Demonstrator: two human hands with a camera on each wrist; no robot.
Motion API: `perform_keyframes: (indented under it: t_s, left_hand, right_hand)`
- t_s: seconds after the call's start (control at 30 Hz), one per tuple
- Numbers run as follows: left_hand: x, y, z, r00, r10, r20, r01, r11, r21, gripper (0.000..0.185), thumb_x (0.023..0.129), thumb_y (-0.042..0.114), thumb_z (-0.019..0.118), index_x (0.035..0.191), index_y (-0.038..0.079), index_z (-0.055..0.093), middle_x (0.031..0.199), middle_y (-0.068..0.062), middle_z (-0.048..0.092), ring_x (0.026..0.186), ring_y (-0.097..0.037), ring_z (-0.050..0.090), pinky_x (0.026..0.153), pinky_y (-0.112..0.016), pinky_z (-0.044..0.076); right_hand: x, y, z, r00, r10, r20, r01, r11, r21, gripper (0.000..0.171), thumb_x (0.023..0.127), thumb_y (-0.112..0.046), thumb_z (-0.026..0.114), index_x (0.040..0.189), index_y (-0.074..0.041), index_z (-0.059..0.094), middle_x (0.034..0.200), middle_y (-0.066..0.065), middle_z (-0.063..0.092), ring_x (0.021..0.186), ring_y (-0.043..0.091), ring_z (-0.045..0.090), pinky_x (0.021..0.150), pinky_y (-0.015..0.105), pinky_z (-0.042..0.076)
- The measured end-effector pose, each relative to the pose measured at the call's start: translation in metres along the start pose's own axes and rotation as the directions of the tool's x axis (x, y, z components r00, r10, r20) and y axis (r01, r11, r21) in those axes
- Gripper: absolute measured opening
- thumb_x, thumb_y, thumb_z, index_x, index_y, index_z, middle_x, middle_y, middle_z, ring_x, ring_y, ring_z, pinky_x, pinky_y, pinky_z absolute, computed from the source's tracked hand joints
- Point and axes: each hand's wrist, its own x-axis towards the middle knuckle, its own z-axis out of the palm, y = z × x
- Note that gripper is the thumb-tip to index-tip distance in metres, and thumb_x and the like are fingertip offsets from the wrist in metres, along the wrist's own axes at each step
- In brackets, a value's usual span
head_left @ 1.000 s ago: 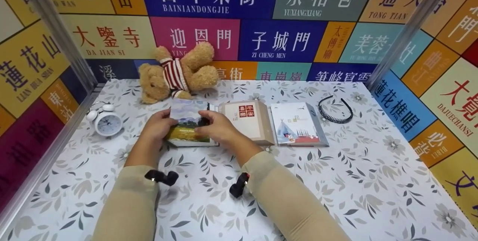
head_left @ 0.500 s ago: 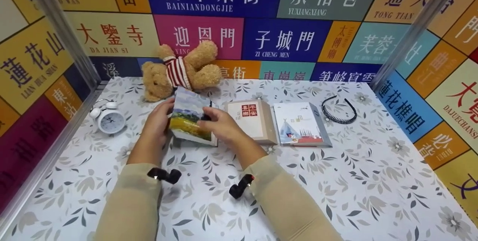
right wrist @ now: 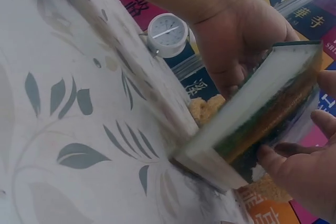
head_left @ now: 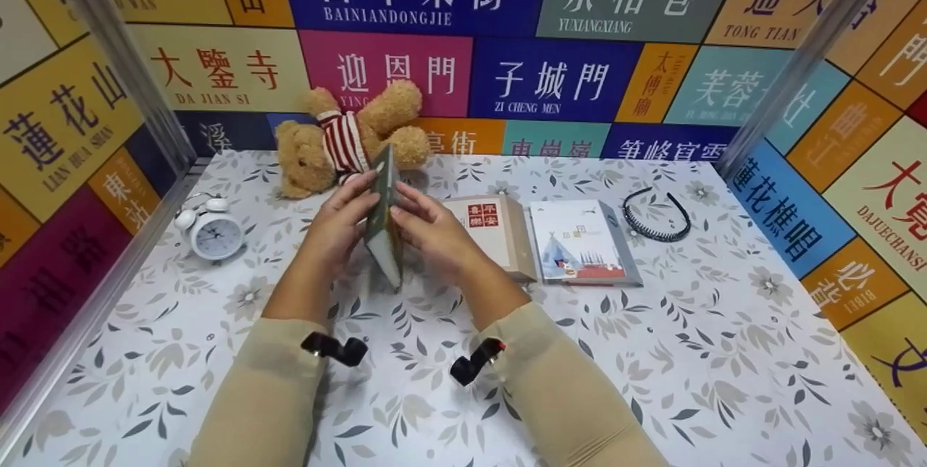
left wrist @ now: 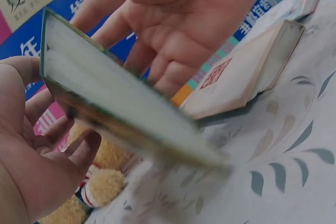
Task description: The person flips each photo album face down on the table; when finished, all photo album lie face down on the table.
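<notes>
A: So, both hands are on the book (head_left: 384,217)?

B: Yes. It stands on edge between them, one lower corner down on the table (head_left: 652,351), cover turned sideways so the head view sees mostly its spine and page block.

A: How does the left hand (head_left: 334,224) hold it?

B: Fingers fairly straight along the book's left face, thumb near the top edge. In the left wrist view the thumb (left wrist: 21,72) sits at the upper corner and the fingertips (left wrist: 86,145) curl in under the cover. It grips the book.

A: And the right hand (head_left: 434,232)?

B: Pressed against the other face, fingers reaching up toward the top. The right wrist view shows its fingertips (right wrist: 275,156) on the painted cover, pinching the book against the left hand.

A: What lies about?

B: Just right of the hands, a beige book (head_left: 492,232) with a red seal lies flat, and touching its right side a white book (head_left: 583,242) with a tent picture. Farther right, a black headband (head_left: 655,213). Behind the hands, a teddy bear (head_left: 340,137) in a striped shirt leans at the back wall. To the left, a white alarm clock (head_left: 214,232) stands near the side rail.
</notes>
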Motion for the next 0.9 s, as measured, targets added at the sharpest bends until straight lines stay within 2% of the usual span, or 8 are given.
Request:
perform_keyframes:
  t_s: [0.1,0.27,0.43,0.53,0.63,0.73,0.83,0.9]
  left_hand:
    - [-0.001,-0.001,0.003,1.0,0.018,0.016,-0.019,0.999,0.029,0.058,0.11,0.024,0.059,0.165,0.021,0.044,0.176,-0.003,0.034,0.16,-0.02,0.036,0.129,-0.044,0.036]
    - [0.001,-0.003,0.003,1.0,0.021,0.015,-0.021,0.999,0.023,0.064,0.108,0.023,0.062,0.167,0.018,0.038,0.176,-0.003,0.034,0.159,-0.021,0.037,0.123,-0.038,0.041]
    - [0.002,-0.003,0.001,1.0,-0.023,-0.017,0.023,1.0,0.011,0.067,0.106,0.023,0.063,0.168,0.02,0.038,0.175,-0.003,0.037,0.152,-0.019,0.046,0.111,-0.026,0.049]
    - [0.003,-0.004,0.0,0.999,-0.03,-0.03,0.031,0.999,0.02,0.066,0.106,0.022,0.063,0.167,0.021,0.039,0.173,-0.002,0.039,0.148,-0.018,0.049,0.105,-0.024,0.052]
    - [0.004,-0.005,0.0,0.999,-0.032,-0.033,0.033,0.999,0.011,0.064,0.106,0.021,0.063,0.167,0.022,0.041,0.172,-0.002,0.041,0.147,-0.019,0.05,0.11,-0.029,0.051]
    - [0.004,-0.007,-0.001,0.996,-0.067,-0.05,0.067,0.998,-0.017,0.057,0.109,0.023,0.057,0.165,0.021,0.044,0.171,-0.004,0.043,0.151,-0.023,0.049,0.12,-0.036,0.046]
    - [0.004,-0.01,-0.002,0.994,-0.092,-0.061,0.089,0.995,-0.043,0.051,0.113,0.026,0.048,0.164,0.018,0.046,0.172,-0.004,0.042,0.158,-0.025,0.041,0.129,-0.038,0.037]
    - [0.004,-0.012,-0.002,0.995,-0.085,-0.056,0.082,0.995,-0.053,0.05,0.115,0.025,0.044,0.163,0.015,0.047,0.173,-0.005,0.041,0.16,-0.026,0.038,0.132,-0.039,0.034]
  right_hand:
    - [-0.002,-0.002,0.0,1.0,-0.012,-0.001,0.012,0.998,0.055,0.055,0.109,-0.021,0.063,0.162,-0.026,0.049,0.163,0.01,0.052,0.141,0.025,0.061,0.121,0.044,0.049]
    - [-0.001,-0.001,-0.001,1.0,-0.022,0.011,0.02,0.992,0.126,0.059,0.108,-0.018,0.065,0.163,-0.023,0.047,0.159,0.018,0.051,0.129,0.024,0.065,0.122,0.057,0.046]
    - [0.001,0.002,-0.003,1.0,-0.027,0.011,0.026,0.995,0.092,0.061,0.105,-0.015,0.068,0.162,-0.022,0.048,0.163,0.016,0.049,0.125,0.022,0.066,0.123,0.061,0.043]
    - [0.001,0.003,-0.004,1.0,-0.032,-0.002,0.032,0.996,0.088,0.063,0.103,-0.011,0.07,0.162,-0.02,0.049,0.165,0.014,0.047,0.126,0.024,0.068,0.122,0.058,0.046]
    - [0.001,0.003,-0.005,1.0,-0.03,-0.01,0.031,0.995,0.092,0.063,0.102,-0.009,0.071,0.161,-0.019,0.051,0.166,0.013,0.046,0.126,0.026,0.069,0.117,0.051,0.053]
    - [0.002,0.004,-0.006,1.0,-0.021,-0.013,0.022,0.995,0.095,0.063,0.101,-0.007,0.071,0.159,-0.019,0.052,0.166,0.012,0.046,0.124,0.025,0.07,0.11,0.044,0.058]
    - [0.003,0.005,-0.008,1.0,-0.013,-0.02,0.015,0.995,0.104,0.064,0.1,-0.005,0.07,0.159,-0.02,0.052,0.165,0.011,0.047,0.122,0.024,0.07,0.108,0.043,0.059]
    - [0.003,0.005,-0.008,1.0,-0.002,-0.028,0.006,0.993,0.122,0.065,0.1,-0.003,0.068,0.16,-0.02,0.051,0.164,0.011,0.048,0.123,0.025,0.069,0.108,0.043,0.059]
